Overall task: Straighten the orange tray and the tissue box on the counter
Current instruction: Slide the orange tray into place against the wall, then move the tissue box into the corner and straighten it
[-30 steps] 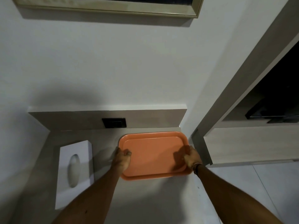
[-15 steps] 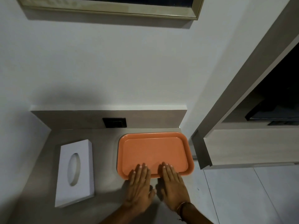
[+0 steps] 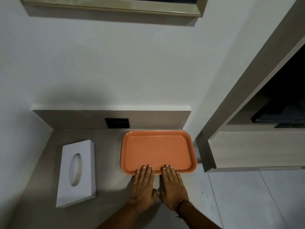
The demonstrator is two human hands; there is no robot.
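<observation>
Just ahead of both hands, the orange tray (image 3: pixel 156 151) lies flat on the bench (image 3: pixel 105 182), its far edge close to the low backsplash (image 3: pixel 82 119) and its right end near the bench's right edge. The left hand (image 3: pixel 143 187) and right hand (image 3: pixel 172 187) rest side by side, palms down and flat, fingers stretched out and together. Their fingertips (image 3: pixel 149 166) lie on the tray's near rim; neither hand is clenched or gripping anything, so they look to be pressing or nudging the rim, not holding it.

The tray's long sides run roughly parallel to the backsplash, so this half of the job looks close to finished, perhaps with only a last small push to seat it. A pale edge shows along the tray's left side, to the left of the hands; what it belongs to is unclear.

Well off to the left of the left hand, the white tissue box (image 3: pixel 76 172) lies flat with its oval opening upward, apart from the tray and touched by neither hand. Its long sides slant against the bench's lines, the near end swung leftward, so it appears not yet straightened. That seems to be what is left: turn the box square to the backsplash. A dark wall socket (image 3: pixel 117 123) sits in the backsplash, beyond the hands.
</observation>
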